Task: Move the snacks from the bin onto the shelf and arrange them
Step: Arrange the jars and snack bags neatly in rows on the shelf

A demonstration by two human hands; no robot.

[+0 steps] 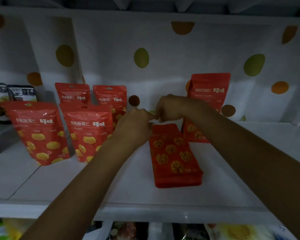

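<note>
Walnut pouch [173, 153] lies tilted back on the shelf [128, 187], just in front and left of the standing pouch [210, 94]. The curled fingers of the left hand [137, 123] and right hand [170, 108] seem to pinch its top edge. Arranging looks to be the step in hand; next it likely needs tipping upright and squaring in front of the standing pouch.

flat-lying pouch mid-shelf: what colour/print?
The pouch is red with orange walnut-like prints, seen in the head view.
</note>
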